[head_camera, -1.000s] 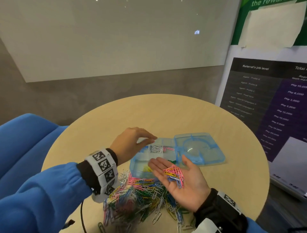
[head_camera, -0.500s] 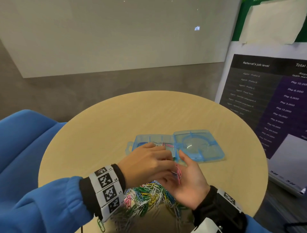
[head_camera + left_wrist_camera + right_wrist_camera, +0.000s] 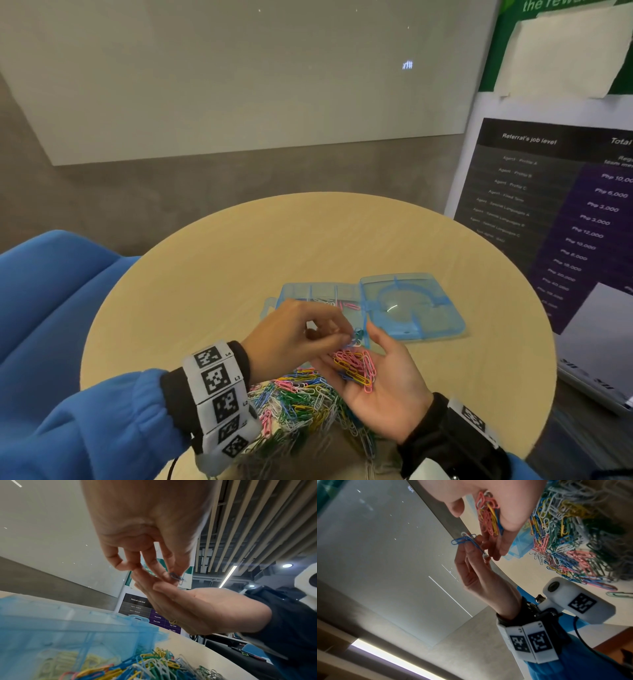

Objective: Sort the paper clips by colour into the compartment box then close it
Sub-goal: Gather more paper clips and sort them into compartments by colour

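My right hand (image 3: 385,373) lies palm up over the table's near side and carries a small bunch of pink, yellow and blue paper clips (image 3: 354,368) on relaxed fingers. Just above those fingers, my left hand (image 3: 344,337) pinches a couple of blue clips (image 3: 464,540) between thumb and fingertips; the left wrist view shows the same blue clips (image 3: 176,576). Behind the hands the clear blue compartment box (image 3: 294,296) stands open, lid (image 3: 411,305) flat to its right, with white and pink clips inside. A big mixed pile of clips (image 3: 301,401) lies under the hands.
The round wooden table (image 3: 239,260) carries only the box and the pile. A blue seat (image 3: 51,291) stands at the left. A printed poster board (image 3: 548,205) leans at the right, close to the table's edge.
My left hand came back from over the box to my right palm, closed its fingertips on blue clips there and has lifted them slightly. The right hand stayed palm up.
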`<state>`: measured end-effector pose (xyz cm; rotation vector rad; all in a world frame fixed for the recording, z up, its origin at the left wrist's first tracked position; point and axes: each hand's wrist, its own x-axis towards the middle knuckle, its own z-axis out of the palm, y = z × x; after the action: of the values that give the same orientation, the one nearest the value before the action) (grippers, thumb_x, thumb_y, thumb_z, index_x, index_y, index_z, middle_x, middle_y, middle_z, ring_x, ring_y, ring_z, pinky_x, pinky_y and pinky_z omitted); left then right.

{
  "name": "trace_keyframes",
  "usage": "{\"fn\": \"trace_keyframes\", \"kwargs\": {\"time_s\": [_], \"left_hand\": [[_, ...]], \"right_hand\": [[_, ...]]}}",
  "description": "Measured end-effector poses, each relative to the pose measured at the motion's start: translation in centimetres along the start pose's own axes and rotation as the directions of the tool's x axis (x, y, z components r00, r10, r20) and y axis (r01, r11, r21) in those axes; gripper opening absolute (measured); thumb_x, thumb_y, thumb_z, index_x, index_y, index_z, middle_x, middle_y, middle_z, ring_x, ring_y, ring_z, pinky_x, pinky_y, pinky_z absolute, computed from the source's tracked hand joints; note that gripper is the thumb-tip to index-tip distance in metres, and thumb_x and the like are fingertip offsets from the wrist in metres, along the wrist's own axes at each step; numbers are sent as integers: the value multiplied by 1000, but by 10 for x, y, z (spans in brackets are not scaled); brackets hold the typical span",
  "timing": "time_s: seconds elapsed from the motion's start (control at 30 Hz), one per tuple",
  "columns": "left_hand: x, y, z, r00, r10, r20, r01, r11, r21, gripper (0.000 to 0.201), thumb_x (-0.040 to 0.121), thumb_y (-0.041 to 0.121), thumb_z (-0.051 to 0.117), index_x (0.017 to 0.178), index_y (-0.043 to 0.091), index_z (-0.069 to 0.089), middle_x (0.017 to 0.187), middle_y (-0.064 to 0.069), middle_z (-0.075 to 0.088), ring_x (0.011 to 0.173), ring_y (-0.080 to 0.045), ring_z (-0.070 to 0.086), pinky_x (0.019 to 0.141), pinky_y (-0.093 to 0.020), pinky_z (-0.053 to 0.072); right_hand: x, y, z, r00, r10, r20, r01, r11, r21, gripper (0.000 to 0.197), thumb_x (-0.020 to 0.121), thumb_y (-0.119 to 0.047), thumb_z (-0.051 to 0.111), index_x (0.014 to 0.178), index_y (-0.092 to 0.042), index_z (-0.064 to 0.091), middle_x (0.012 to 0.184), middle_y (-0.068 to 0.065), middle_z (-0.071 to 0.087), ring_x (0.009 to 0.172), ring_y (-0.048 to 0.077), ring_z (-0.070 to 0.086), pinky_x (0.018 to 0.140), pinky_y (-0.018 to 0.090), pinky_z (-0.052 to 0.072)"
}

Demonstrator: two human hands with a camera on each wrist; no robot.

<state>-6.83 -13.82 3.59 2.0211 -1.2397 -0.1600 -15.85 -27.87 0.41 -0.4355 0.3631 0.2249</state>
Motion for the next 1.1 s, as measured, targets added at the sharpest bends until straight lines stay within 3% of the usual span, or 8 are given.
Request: {"fn": "trace_keyframes", "kwargs": {"time_s": [0.2, 0.3, 0.4, 0.5, 0.63, 0.77, 0.97, 1.1], "left_hand": [[-1, 2, -3, 1000, -15, 7, 15, 1000, -22, 8, 91, 24, 68, 94, 18, 73, 75, 14, 71, 73, -3, 64, 68, -8, 40], [-2, 0, -3, 1000, -22, 10, 22, 1000, 8, 7, 91, 25, 69, 91, 20, 73, 74, 15, 69, 71, -3, 60, 66, -6, 36], [-3, -5, -3, 999, -40, -26, 41, 997, 69, 8, 88, 32, 67, 87, 26, 71, 72, 20, 64, 71, -5, 59, 66, -16, 42], [-3, -11, -7, 994, -78, -72, 85, 990, 108, 9, 84, 36, 63, 84, 29, 70, 73, 23, 64, 70, -6, 59, 66, -28, 49], [-4, -16, -11, 992, -112, -55, 117, 989, 86, 11, 85, 40, 65, 84, 30, 70, 75, 16, 67, 69, -11, 60, 67, -38, 52], [-4, -15, -13, 991, -134, -17, 135, 989, 59, 5, 89, 29, 69, 85, 27, 72, 74, 10, 69, 67, -14, 60, 66, -37, 51], [-2, -18, -11, 990, -122, 68, 127, 990, -68, 11, 93, 30, 66, 100, 24, 71, 70, 4, 66, 61, -11, 57, 60, -32, 46], [-1, -17, -5, 989, -118, 92, 129, 984, -119, 12, 95, 24, 63, 102, 16, 69, 66, 8, 60, 61, -10, 58, 60, -23, 45]], "right_hand": [[0, -2, 0, 1000, 14, 7, -15, 1000, 21, 64, 100, -45, 38, 124, 11, 58, 127, 28, 60, 126, 35, 54, 93, 50, 50], [2, -1, -1, 1000, 22, 15, -22, 1000, 16, 61, 100, -42, 39, 114, 11, 65, 126, 27, 61, 125, 33, 54, 92, 50, 50], [4, 1, 1, 1000, 4, -7, -5, 1000, -21, 47, 96, -28, 48, 101, 13, 69, 112, 28, 65, 104, 33, 63, 86, 47, 54], [4, 1, 1, 998, -39, -46, 37, 999, -36, 37, 98, -18, 49, 105, 15, 64, 98, 26, 68, 84, 32, 70, 72, 37, 60], [6, 2, 0, 993, -83, -88, 73, 992, -107, 26, 93, -10, 57, 94, 13, 70, 92, 23, 69, 74, 25, 69, 60, 26, 60], [7, 2, -1, 984, -123, -128, 98, 977, -189, 26, 89, -7, 62, 72, 7, 75, 81, 20, 67, 65, 19, 64, 52, 20, 56], [6, 2, 1, 982, -140, -128, 113, 973, -199, 14, 85, -1, 64, 82, 10, 73, 77, 19, 66, 60, 18, 63, 50, 20, 55], [6, 2, 2, 983, -135, -125, 108, 974, -200, 20, 85, 3, 61, 71, 9, 74, 76, 20, 66, 60, 18, 63, 49, 19, 55]]}}
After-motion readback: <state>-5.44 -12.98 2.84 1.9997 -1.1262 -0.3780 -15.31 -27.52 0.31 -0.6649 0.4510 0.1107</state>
